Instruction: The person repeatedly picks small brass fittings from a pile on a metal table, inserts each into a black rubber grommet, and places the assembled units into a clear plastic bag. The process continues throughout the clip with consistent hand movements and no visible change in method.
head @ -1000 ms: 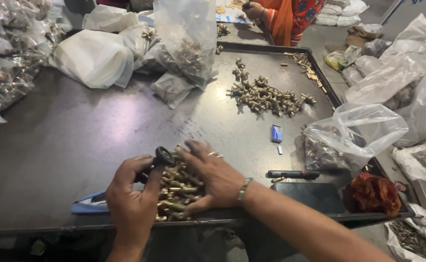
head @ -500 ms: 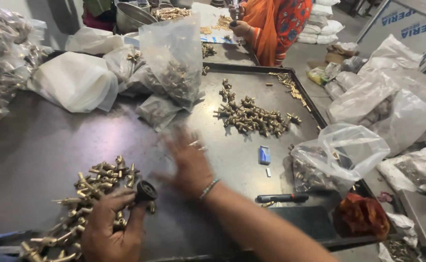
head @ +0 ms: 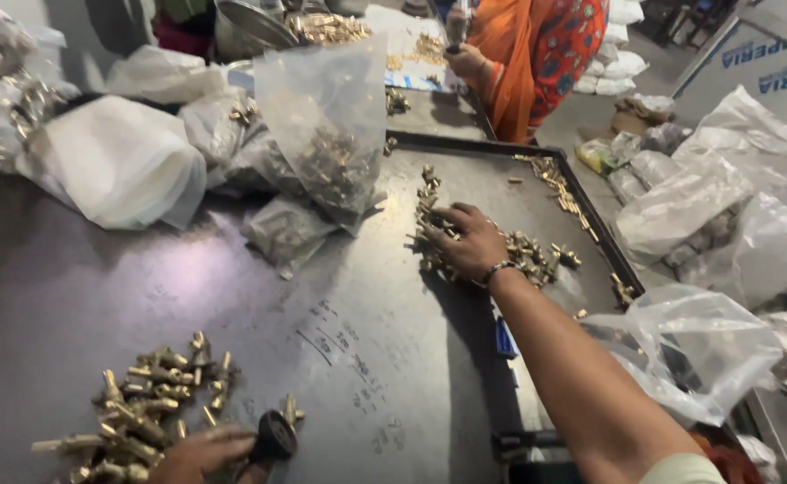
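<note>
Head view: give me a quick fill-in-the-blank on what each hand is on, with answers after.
1. The right hand rests on the far pile of ____ fittings.
2. The left hand touches a small ____ round knob.
3. The right wrist wears a ____.
4. Beside the far tray rim stands a person in ____ clothing.

Answers: brass, black, bracelet, orange

Fittings pile (head: 147, 399) near-left on table (head: 358, 358) — 2nd pile (head: 523, 251) far-right, bags (head: 322, 143) behind.

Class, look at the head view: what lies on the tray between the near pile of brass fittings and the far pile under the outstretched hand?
Bare grey tray with faint scribbles; nothing else lies between the near pile and the far pile under the right hand.
</note>
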